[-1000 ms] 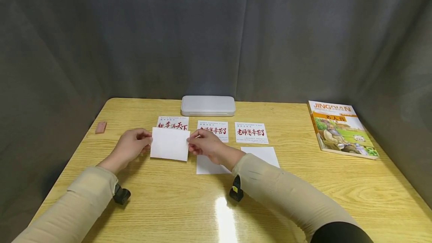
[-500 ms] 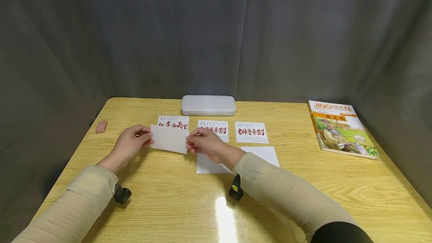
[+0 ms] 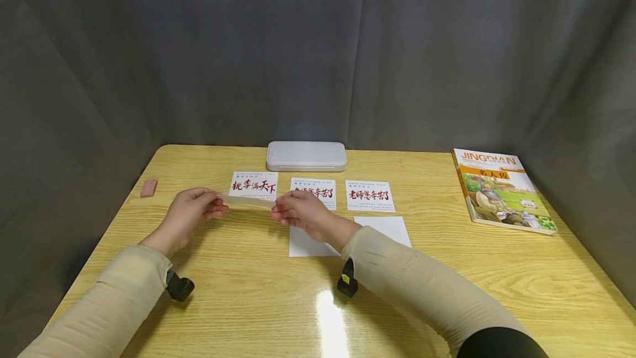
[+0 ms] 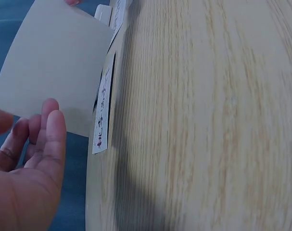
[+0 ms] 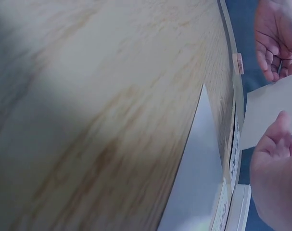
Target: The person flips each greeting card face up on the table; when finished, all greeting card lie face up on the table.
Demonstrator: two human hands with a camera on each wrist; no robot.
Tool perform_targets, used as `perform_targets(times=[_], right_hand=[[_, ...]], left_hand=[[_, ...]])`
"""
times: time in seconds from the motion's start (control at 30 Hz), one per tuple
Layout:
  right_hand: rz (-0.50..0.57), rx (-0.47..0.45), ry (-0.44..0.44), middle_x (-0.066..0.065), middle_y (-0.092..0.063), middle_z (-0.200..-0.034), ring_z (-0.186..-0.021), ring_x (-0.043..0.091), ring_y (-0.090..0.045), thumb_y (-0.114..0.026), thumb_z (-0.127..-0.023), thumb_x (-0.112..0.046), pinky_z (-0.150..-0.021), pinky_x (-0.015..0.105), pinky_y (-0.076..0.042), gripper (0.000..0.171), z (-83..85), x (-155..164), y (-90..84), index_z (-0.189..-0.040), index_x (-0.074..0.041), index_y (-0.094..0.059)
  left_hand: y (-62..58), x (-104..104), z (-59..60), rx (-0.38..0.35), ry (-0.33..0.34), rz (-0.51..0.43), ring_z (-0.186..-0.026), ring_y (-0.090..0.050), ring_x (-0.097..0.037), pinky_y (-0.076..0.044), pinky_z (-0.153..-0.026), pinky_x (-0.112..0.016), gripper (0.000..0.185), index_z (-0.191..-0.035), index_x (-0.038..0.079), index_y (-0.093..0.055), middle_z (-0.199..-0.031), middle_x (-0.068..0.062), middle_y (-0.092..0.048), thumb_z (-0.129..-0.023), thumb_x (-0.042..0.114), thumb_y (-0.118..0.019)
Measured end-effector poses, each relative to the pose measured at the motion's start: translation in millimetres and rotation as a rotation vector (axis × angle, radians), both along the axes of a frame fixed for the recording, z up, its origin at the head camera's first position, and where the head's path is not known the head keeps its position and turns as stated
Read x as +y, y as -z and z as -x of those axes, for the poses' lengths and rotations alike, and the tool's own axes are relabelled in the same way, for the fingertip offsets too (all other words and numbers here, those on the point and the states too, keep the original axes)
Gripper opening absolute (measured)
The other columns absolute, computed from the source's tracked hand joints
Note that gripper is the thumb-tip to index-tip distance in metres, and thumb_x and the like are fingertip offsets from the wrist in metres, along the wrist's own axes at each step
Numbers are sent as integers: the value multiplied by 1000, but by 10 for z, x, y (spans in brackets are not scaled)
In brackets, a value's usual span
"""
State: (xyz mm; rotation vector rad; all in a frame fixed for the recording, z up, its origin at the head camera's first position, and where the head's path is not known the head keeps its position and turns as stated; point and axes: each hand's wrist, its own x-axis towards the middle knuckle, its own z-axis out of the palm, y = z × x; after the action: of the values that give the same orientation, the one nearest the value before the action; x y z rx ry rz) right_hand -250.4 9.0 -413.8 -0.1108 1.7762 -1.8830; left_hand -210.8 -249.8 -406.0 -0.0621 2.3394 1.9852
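Observation:
A blank white card (image 3: 245, 202) is held up off the table, seen almost edge-on in the head view. My left hand (image 3: 185, 217) pinches its left end between thumb and fingers. At the other end my right hand (image 3: 304, 213) grips it the same way. The left wrist view shows the card's pale, plain face (image 4: 59, 57). Just behind it lies a printed card (image 3: 254, 185) with red lettering. A second printed card (image 3: 323, 188) is partly covered by my right hand, and a third printed card (image 3: 370, 196) lies to its right.
Two blank white cards (image 3: 309, 243) (image 3: 385, 228) lie nearer me, partly under my right forearm. A white case (image 3: 306, 156) stands at the back edge. A pink eraser-like block (image 3: 148, 188) is at far left, a book (image 3: 502, 192) at far right. Dark curtains surround the table.
The held card has tilted from showing its full white face to nearly edge-on, uncovering the printed card behind it. Both hands have stayed at about the same place.

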Motion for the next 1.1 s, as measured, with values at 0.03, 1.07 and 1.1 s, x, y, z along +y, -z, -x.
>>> perform_targets(times=[0.03, 1.07, 1.1], right_hand=[[1, 2, 5, 7, -68, -93, -80, 11, -67, -53, -106, -5, -70, 20, -54, 21, 1, 1, 5, -121, 10, -58], [-212, 203, -164, 2, -64, -95, -74, 14, -54, -61, -100, -4, -71, 28, -49, 19, 17, -43, 23, -115, 2, -69], [-197, 194, -158, 2, -64, -95, -75, 15, -55, -61, -100, -5, -72, 29, -50, 19, 17, -43, 25, -117, 2, -68]], left_hand=[[6, -1, 0, 3, 5, -1, -87, -70, -9, -59, -84, -28, 32, -120, -19, -56, -95, -6, -67, -110, 9, -44], [-94, 236, 73, -6, 362, 363, -83, -52, -22, -51, -70, -37, 21, -118, -4, -67, -96, -8, -58, -102, 9, -62], [-110, 225, 76, -1, 355, 356, -84, -52, -23, -51, -71, -37, 19, -116, -4, -67, -96, -7, -58, -102, 9, -62]])
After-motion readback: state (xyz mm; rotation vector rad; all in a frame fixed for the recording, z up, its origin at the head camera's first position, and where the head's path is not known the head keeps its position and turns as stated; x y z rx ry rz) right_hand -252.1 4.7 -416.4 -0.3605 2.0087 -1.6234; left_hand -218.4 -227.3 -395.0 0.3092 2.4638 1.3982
